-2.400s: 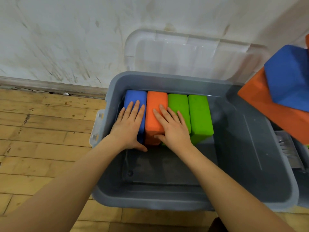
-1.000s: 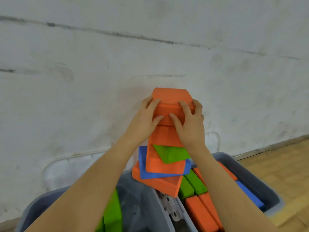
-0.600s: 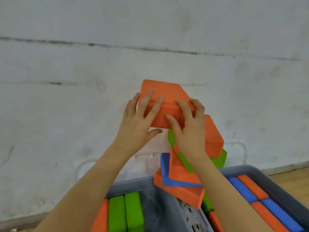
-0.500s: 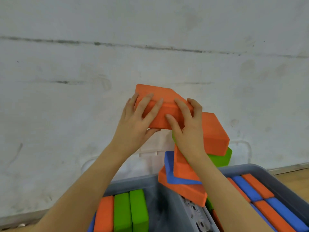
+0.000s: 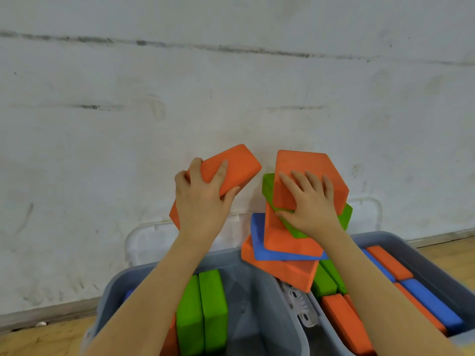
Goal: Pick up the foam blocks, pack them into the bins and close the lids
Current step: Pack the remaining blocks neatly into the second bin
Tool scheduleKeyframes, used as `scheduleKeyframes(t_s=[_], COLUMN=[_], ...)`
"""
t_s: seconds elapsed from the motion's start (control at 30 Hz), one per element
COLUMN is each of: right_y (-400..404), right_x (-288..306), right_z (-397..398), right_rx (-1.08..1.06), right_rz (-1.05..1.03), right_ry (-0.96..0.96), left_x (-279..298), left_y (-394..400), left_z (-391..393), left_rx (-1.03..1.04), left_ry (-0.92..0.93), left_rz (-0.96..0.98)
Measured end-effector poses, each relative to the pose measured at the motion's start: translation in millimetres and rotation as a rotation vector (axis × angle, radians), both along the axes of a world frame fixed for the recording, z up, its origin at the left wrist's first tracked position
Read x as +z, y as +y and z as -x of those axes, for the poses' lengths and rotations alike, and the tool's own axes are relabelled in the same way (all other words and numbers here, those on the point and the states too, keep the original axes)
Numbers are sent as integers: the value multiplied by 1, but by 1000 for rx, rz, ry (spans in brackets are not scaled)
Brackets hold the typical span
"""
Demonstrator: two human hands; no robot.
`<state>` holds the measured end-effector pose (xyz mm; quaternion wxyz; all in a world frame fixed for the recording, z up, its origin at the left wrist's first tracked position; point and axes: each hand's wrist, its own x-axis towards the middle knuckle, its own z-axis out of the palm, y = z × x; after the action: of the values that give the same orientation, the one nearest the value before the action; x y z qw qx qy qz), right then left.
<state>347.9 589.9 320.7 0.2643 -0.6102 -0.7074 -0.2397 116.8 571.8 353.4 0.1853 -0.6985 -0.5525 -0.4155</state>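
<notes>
Left hand point(image 5: 203, 201) wrapped around an orange rectangular foam block point(image 5: 226, 173), fingers over its top face and thumb beneath, block lifted clear and tilted in front of the scuffed white wall point(image 5: 231, 86). Right hand point(image 5: 312, 204) laid on a second orange foam block point(image 5: 311, 181) topping the leaning stack point(image 5: 288, 242), fingers spread and slightly bent over its face, thumb hooked at the lower edge; more a steadying press than a full grasp.

Stack made of 5 visible slabs: orange, green, orange, blue, orange, each skewed against the next, perched over the right grey plastic bin point(image 5: 449, 286). Below the left hand, the left grey plastic bin point(image 5: 244, 312) with 2 green foam blocks point(image 5: 203, 312) standing on edge and room beside them. Clear plastic lid point(image 5: 144, 237) propped against the wall behind.

Likely trouble:
- Stack toppling if the right hand lets go, given the crooked overlaps and the bottom orange slab overhanging the rim between the bins.
- Light foam sliding off sideways, since matte faces offer friction but little weight to settle.
- Held block jamming crosswise in the bin if lowered at the present tilt instead of squared up on edge.
- Soft, rounded corners compressing under a hard squeeze, loosening the hold.
</notes>
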Motion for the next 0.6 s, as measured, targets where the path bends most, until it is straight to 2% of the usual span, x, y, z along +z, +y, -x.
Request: scheduleKeyframes(t_s=[0.23,0.43,0.6], right_y=[7,-7,-14], right_x=[8,28,62], right_z=[-9,29,79], right_rx=[-18,39,163], right_rz=[-105,-297,-409], right_ry=[-203,-111,-61], left_x=[-11,-8,6], left_y=[3,3,-4], left_z=[-2,15,48], left_rx=[15,67,110], left_ry=[-22,-87,-228], left_rz=[-18,-71,-55])
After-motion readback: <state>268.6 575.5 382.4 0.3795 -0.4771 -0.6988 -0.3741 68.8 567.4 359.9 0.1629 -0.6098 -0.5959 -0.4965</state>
